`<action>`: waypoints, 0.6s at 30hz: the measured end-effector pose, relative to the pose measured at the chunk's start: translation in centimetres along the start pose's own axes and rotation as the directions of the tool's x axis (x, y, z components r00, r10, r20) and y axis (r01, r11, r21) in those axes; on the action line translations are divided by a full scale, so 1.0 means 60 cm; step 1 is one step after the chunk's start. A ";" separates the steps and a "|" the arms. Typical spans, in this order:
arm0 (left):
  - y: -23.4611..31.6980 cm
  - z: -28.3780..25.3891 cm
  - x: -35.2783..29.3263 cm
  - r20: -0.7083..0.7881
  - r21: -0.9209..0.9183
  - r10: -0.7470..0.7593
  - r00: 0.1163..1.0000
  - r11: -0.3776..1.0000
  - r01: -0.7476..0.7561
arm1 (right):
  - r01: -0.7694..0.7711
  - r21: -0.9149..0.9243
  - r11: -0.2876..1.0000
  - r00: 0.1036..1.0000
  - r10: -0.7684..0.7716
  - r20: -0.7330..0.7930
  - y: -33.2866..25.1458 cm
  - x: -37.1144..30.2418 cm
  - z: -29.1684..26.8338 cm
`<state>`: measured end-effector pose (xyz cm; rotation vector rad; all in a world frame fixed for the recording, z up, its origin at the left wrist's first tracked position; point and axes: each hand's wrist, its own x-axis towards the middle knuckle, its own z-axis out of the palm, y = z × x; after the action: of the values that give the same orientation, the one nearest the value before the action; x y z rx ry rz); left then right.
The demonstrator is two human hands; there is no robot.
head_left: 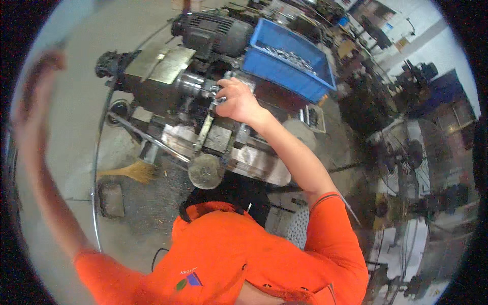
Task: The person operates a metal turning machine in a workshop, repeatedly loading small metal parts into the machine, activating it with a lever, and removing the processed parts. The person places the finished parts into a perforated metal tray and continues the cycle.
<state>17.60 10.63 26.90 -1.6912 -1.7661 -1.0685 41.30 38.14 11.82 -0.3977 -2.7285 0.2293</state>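
My right hand [236, 100] is at the spindle of a small lathe-like machine [147, 84], its fingers curled in close to the shiny chuck [192, 84]. Whatever sits between those fingers is too small and covered to make out. Far out at the left, my left hand [43, 68] is raised away from the machine and smeared by motion, so its fingers cannot be read. Below my right hand lies the machine's slide [218, 138], with a round grey metal disc [206, 171] at its near end.
A blue crate [284, 76] holding many small metal parts stands behind my right hand. Beside it is an electric motor [218, 33]. A long metal lever [152, 140] slants across the near left, above a straw broom [133, 172]. More machinery [371, 101] fills the right.
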 end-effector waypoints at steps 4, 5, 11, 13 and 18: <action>-0.143 0.026 -0.211 0.319 0.699 -0.471 0.823 0.703 0.131 | -0.169 -0.169 0.971 0.968 0.196 0.158 0.003 0.073 0.073; -0.133 0.022 -0.244 0.387 0.706 -0.674 0.630 0.655 0.268 | -0.178 -0.160 0.971 0.959 0.207 0.192 0.004 0.085 0.081; -0.113 0.068 -0.410 0.381 0.342 -0.768 0.515 0.635 0.693 | -0.125 -0.074 0.989 0.971 0.137 0.196 0.029 0.097 0.106; -0.108 0.087 -0.417 0.311 0.310 -0.863 0.399 0.489 0.816 | -0.172 -0.058 0.983 0.952 0.181 0.247 0.033 0.102 0.111; -0.161 0.114 -0.445 0.253 0.549 -0.850 0.462 0.520 0.655 | -0.317 0.065 0.946 0.924 0.292 0.247 0.024 0.124 0.121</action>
<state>12.91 0.33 -0.03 -0.8884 -3.0319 -0.4799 32.26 40.98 7.37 -0.8145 -2.8547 0.5307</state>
